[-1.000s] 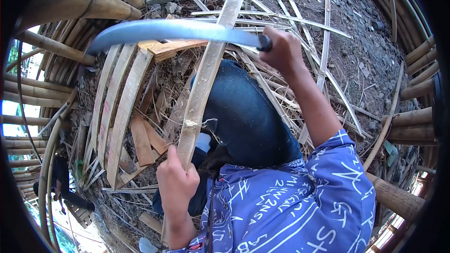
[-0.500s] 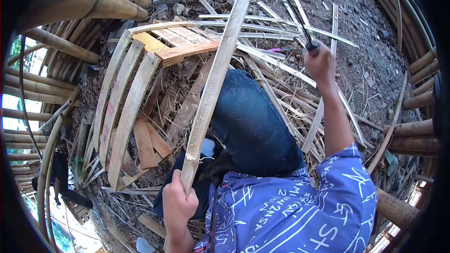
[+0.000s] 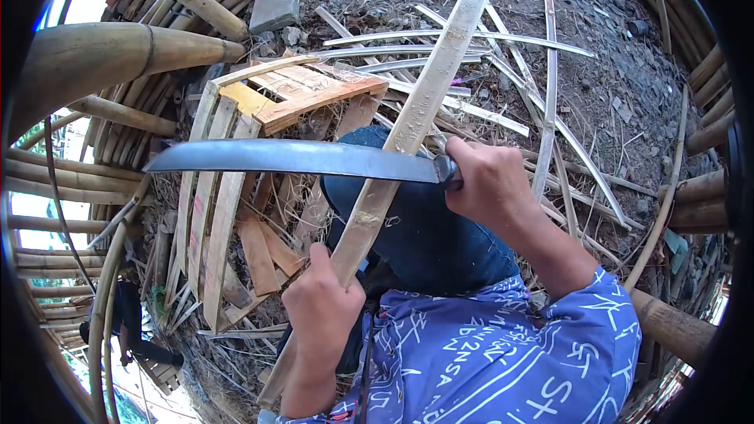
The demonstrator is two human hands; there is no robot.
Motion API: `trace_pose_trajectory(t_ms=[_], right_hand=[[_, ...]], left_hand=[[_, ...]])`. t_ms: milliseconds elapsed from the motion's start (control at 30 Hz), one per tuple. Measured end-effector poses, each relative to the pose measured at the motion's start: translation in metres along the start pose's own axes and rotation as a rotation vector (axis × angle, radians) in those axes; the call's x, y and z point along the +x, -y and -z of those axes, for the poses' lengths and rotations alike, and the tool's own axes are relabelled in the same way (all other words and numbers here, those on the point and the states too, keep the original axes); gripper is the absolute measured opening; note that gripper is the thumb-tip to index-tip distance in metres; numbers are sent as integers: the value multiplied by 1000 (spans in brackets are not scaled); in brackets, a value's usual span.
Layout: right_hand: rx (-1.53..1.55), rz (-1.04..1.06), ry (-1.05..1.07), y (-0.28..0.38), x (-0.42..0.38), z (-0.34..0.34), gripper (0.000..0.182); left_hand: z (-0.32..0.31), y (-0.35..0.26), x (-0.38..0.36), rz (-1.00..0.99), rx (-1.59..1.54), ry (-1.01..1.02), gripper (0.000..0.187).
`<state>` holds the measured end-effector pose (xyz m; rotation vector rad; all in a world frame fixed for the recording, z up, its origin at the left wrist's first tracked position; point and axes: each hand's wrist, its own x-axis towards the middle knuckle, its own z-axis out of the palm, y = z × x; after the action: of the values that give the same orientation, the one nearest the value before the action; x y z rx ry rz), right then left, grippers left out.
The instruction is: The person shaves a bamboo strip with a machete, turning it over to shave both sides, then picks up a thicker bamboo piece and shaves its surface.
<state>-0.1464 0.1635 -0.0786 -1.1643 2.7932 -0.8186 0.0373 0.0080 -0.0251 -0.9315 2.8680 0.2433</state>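
Note:
My left hand [image 3: 320,298] is closed around the lower part of a long split bamboo strip [image 3: 428,102], which slants up and away to the top of the view. The strip passes over my bent knee in blue jeans [image 3: 424,220]. My right hand [image 3: 493,177] grips the handle of a machete [image 3: 298,159], most of the handle hidden in the fist. Its long, slightly curved blade points left and crosses over the strip just above the knee, overlapping it in this view. Thin shavings cling near the blade's handle end.
A slatted wooden crate [image 3: 271,122] lies on the ground at my left. Split bamboo strips [image 3: 550,94] and curly shavings litter the dirt ahead and right. A concrete block [image 3: 275,9] sits at the back. Bamboo poles [image 3: 102,55] are stacked on both sides; another person [image 3: 129,322] is at far left.
The machete has swung from pointing away to lying crosswise over the strip, my right hand coming down and left. My left hand has shifted up slightly, and more of the strip's lower end shows.

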Motion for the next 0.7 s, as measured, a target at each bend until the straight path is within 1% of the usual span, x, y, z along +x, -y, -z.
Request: trace_pose_trajectory(t_ms=[67, 100, 167, 300, 467, 533, 600, 633, 700], right_hand=[[-20, -8, 18, -2, -2, -4, 22], [-33, -22, 17, -6, 0, -7, 24], [-44, -50, 19, -14, 4, -16, 30], [-40, -27, 39, -19, 9, -20, 34], [-46, -7, -43, -26, 14, -29, 38], [-99, -127, -138, -36, 28, -23, 18], [-73, -325, -152, -58, 47, -19, 10], [-73, -324, -155, -66, 50, -18, 10], [-163, -226, -230, -77, 57, -21, 10]], left_hand=[[-3, -1, 2, -84, 131, -57, 26], [-3, -1, 2, -81, 130, -49, 26], [-2, -1, 3, -136, 134, -86, 24], [-2, 3, 0, -158, 139, -85, 23], [-5, 8, -4, -171, 68, -109, 22], [-4, 13, -10, -158, 84, -97, 22], [-3, 16, -16, -147, 102, -91, 22], [-2, 16, -19, -124, 47, -71, 21], [-1, 18, -21, -103, -13, -57, 23]])
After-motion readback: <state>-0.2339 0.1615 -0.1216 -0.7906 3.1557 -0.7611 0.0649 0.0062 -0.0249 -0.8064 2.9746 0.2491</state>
